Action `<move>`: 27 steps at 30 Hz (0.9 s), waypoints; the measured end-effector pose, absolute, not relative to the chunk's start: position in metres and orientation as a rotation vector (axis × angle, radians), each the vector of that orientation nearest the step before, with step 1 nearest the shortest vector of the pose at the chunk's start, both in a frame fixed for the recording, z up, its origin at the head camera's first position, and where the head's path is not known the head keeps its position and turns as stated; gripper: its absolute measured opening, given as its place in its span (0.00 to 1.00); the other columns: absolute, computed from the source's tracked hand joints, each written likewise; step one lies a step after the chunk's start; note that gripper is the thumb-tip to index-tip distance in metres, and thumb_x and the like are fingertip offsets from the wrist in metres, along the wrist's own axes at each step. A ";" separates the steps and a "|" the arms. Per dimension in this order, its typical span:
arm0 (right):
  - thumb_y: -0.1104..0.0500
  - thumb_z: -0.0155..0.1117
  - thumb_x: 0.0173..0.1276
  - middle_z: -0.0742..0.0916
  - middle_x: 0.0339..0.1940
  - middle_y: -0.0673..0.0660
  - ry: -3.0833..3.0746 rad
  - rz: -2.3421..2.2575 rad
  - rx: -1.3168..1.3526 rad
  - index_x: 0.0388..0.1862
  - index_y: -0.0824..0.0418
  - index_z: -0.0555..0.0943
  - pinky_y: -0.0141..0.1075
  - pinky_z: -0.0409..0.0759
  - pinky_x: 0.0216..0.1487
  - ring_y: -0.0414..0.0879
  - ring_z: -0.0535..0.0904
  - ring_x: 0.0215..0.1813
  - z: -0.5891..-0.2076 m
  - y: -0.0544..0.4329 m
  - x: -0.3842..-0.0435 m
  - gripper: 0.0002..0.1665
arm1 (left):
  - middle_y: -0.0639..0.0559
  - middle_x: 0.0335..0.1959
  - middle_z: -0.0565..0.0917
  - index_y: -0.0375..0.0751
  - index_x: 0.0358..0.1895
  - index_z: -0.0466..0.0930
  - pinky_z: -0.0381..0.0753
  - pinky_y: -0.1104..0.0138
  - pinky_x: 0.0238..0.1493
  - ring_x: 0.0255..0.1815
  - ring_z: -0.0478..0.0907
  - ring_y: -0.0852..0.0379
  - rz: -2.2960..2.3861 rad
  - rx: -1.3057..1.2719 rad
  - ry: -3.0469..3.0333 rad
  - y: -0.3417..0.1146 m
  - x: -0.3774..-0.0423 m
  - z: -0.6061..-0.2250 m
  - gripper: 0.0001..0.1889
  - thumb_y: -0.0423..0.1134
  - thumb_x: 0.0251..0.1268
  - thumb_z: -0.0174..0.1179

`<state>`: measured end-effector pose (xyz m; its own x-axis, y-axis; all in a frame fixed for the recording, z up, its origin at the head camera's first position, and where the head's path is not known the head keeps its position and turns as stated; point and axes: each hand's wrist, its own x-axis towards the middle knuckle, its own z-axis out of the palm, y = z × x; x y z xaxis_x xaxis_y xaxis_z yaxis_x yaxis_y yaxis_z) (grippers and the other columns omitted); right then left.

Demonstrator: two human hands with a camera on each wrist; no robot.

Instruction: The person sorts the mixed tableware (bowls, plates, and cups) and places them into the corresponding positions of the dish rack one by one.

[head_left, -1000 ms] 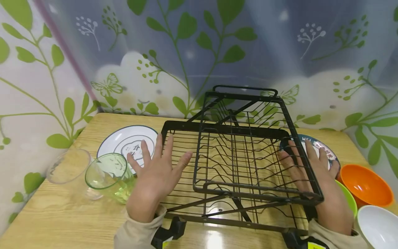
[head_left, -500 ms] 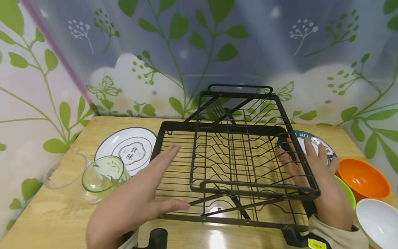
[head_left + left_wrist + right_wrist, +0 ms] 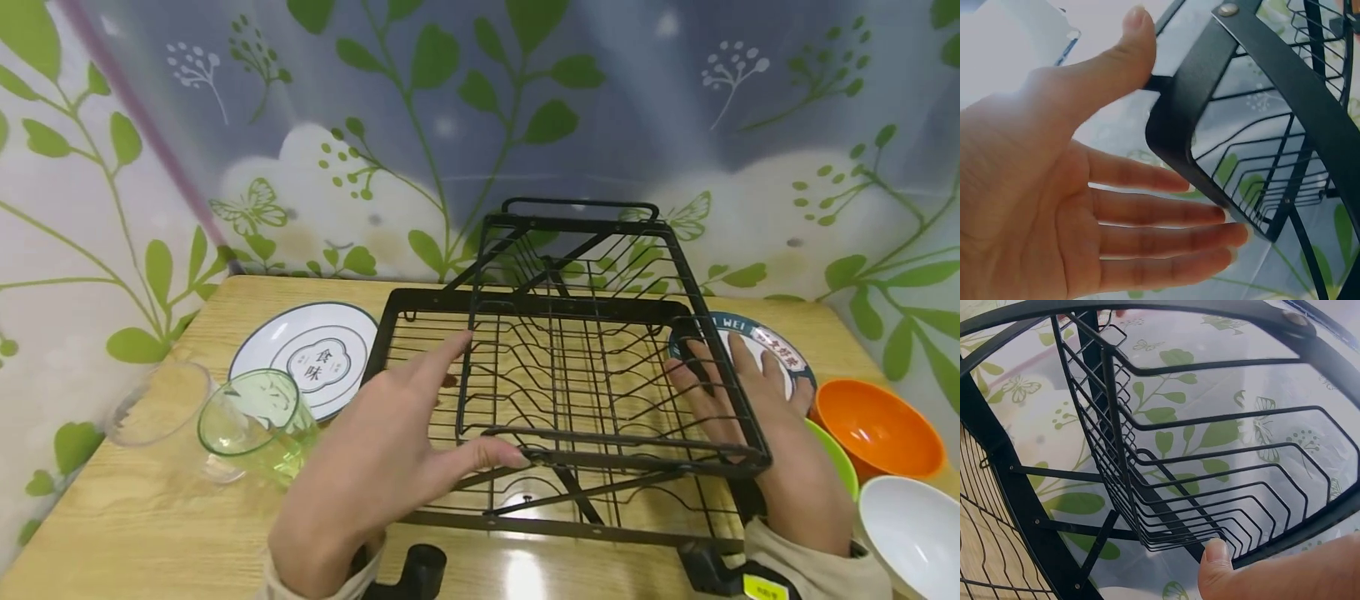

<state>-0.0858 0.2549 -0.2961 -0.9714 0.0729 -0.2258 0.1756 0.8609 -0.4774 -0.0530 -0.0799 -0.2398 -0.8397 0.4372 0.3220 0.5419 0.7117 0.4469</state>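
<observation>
A black two-tier wire dish rack (image 3: 577, 312) stands on the wooden table, its smaller upper tier tilted in the head view. At that tier's left front corner is my left hand (image 3: 375, 458), thumb and fingers apart. In the left wrist view, the fingers of this left hand (image 3: 1110, 206) lie straight beside the rack's flat metal rail; firm contact cannot be told. My right hand (image 3: 772, 425) is at the rack's right side with fingers spread, partly behind the upper tier's rail and wires. Only the thumb of the right hand (image 3: 1285, 572) shows in the right wrist view, near the tier's edge.
Left of the rack are a white plate (image 3: 277, 333), a green glass (image 3: 251, 421) and a clear glass (image 3: 153, 408). To the right lie a blue-rimmed plate (image 3: 783, 354), an orange bowl (image 3: 877, 429), a green bowl (image 3: 836, 458) and a white bowl (image 3: 915, 533). A patterned curtain hangs behind.
My left hand first drew back toward the lower left and turned sideways, then came in to the upper tier's left front corner. The right hand and the rack stay nearly the same.
</observation>
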 end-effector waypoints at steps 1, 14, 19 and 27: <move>0.31 0.28 0.74 0.41 0.74 0.74 2.880 -0.539 0.183 0.77 0.64 0.47 0.73 0.25 0.61 0.79 0.29 0.70 -0.293 0.255 -0.087 0.47 | 0.43 0.48 0.83 0.36 0.68 0.64 0.82 0.60 0.44 0.45 0.82 0.50 -0.801 -0.789 -2.689 -0.081 -0.055 -0.241 0.51 0.72 0.48 0.62; 0.29 0.28 0.73 0.48 0.72 0.80 2.888 -0.410 0.140 0.72 0.71 0.56 0.79 0.35 0.56 0.83 0.39 0.67 -0.303 0.274 -0.076 0.51 | 0.61 0.15 0.59 0.49 0.22 0.60 0.56 0.73 0.12 0.12 0.53 0.66 -0.517 -0.810 -2.498 -0.082 -0.062 -0.254 0.37 0.83 0.52 0.38; 0.39 0.38 0.77 0.53 0.71 0.80 3.048 -0.367 0.113 0.71 0.66 0.60 0.78 0.37 0.57 0.82 0.49 0.64 -0.320 0.300 -0.055 0.38 | 0.61 0.14 0.58 0.47 0.19 0.62 0.61 0.71 0.14 0.13 0.57 0.62 -0.319 -0.843 -2.468 -0.086 -0.062 -0.257 0.41 0.86 0.47 0.32; 0.39 0.36 0.78 0.58 0.66 0.82 3.180 -0.498 0.631 0.62 0.76 0.63 0.69 0.44 0.66 0.78 0.50 0.67 -0.348 0.342 -0.006 0.40 | 0.58 0.13 0.62 0.43 0.21 0.69 0.66 0.67 0.18 0.13 0.62 0.58 -0.151 -0.808 -2.506 -0.079 -0.062 -0.257 0.48 0.88 0.42 0.23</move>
<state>-0.0061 0.3417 -0.3485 -0.9167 0.3924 0.0758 0.3504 0.8804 -0.3195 -0.0619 -0.0791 -0.2575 -0.6994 0.5184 0.4921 0.5736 0.8178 -0.0464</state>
